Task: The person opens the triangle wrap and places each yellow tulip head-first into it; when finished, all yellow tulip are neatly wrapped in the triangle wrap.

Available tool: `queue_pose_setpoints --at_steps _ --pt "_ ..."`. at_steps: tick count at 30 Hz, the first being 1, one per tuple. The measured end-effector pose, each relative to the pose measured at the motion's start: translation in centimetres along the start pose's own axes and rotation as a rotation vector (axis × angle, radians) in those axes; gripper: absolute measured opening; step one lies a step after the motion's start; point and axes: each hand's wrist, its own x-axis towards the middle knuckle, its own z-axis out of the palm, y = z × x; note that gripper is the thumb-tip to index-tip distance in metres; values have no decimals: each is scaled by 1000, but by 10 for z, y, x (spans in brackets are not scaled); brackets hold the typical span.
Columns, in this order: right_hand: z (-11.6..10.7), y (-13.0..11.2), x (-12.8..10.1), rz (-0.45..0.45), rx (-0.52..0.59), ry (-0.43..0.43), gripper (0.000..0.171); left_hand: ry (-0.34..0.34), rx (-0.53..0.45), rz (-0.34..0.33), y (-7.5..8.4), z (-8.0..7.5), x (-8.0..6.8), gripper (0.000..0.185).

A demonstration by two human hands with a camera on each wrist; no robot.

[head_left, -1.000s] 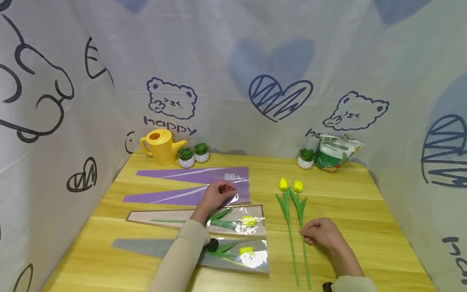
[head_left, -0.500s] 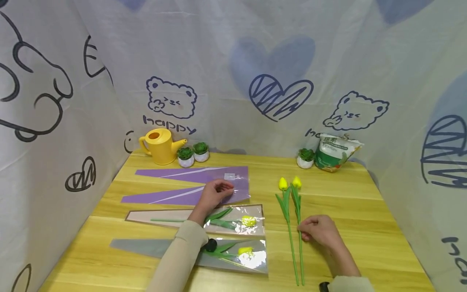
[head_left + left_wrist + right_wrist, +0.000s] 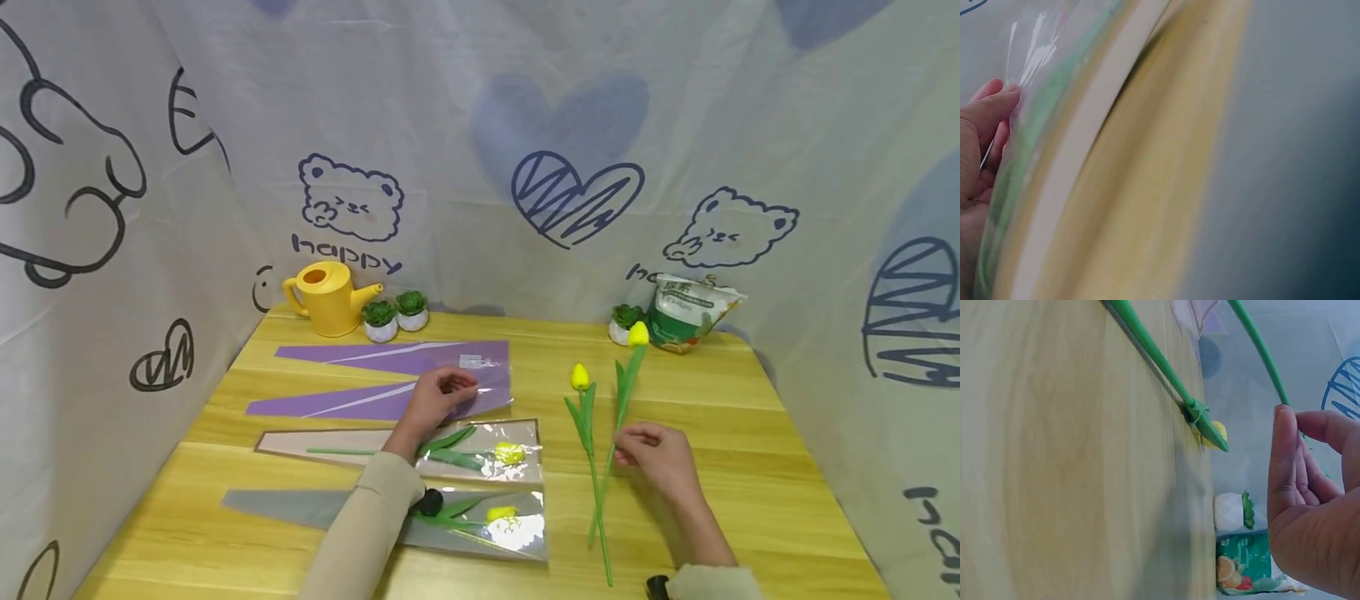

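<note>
My right hand (image 3: 658, 457) pinches the stem of a yellow artificial tulip (image 3: 628, 387) between thumb and forefinger. Its bloom tilts away to the right, and its stem crosses over a second yellow tulip (image 3: 587, 417) lying on the table. In the right wrist view the pinched stem (image 3: 1260, 350) stands clear of the wood. My left hand (image 3: 438, 402) is over the wide end of a purple flower sleeve (image 3: 360, 404), thumb and fingers pinching its clear film. In the left wrist view the hand (image 3: 982, 137) is partly hidden behind another film with green behind it.
A pink sleeve (image 3: 330, 441) and a grey sleeve (image 3: 292, 504), each with a yellow tulip inside, lie nearest me. Another purple sleeve (image 3: 360, 353) lies beyond. A yellow watering can (image 3: 330, 300), small potted succulents (image 3: 380, 321) and a green-white bag (image 3: 686, 315) stand along the back.
My right hand has moved up and away from me, lifting the right-hand tulip and swinging its bloom to the right, so its stem now crosses the other. My left hand stays nearly still.
</note>
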Motion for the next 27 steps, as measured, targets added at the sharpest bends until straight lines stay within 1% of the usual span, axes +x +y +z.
queue_pose_setpoints --at_steps 6,11,17,20,24,27 --pt "1 0 1 -23 65 42 30 9 -1 -10 2 2 0 19" --pt "0 2 1 -13 117 62 30 2 6 -8 4 1 -1 23" --pt "1 3 3 -1 176 94 29 -8 5 0 4 1 0 21" --pt "1 2 4 -4 200 112 28 -16 21 1 5 1 1 19" --pt "0 1 6 -29 216 143 24 -17 38 8 5 3 2 17" --pt "1 -3 8 -45 269 187 20 -22 56 7 6 4 2 16"
